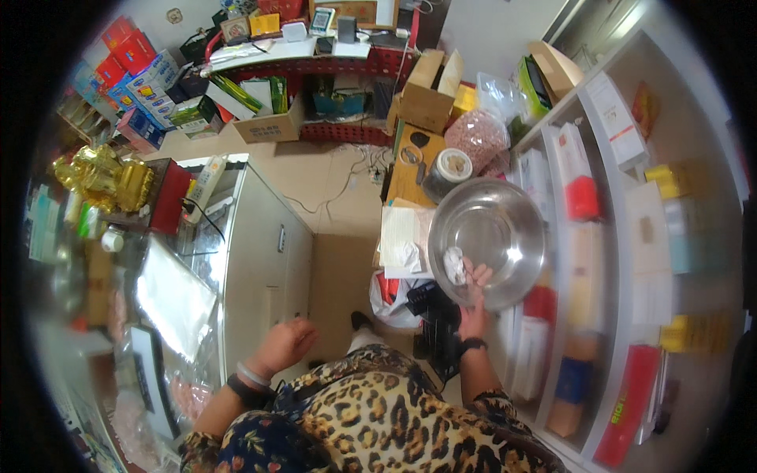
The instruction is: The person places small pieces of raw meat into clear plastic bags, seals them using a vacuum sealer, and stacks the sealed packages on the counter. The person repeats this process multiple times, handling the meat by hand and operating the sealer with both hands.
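My right hand (475,316) reaches over the near rim of a stainless steel basin (502,222), with its fingers inside. A crumpled piece of white paper (454,266) is at the fingertips, against the basin's inner wall. How firmly the fingers hold it is partly hidden. My left hand (290,343) hangs in front of my body with its fingers curled in, and I see nothing in it. It is nearest to the light-coloured cabinet (266,260) on the left. White sheets (399,236) with another crumpled white piece (409,258) lie left of the basin.
A lidded jar (447,174) and a clear bag of pinkish granules (479,139) stand behind the basin. Shelves with boxes (582,272) run along the right. A plastic bag (397,301) sits low by my feet. Cords (331,201) cross the floor near a power strip (375,175).
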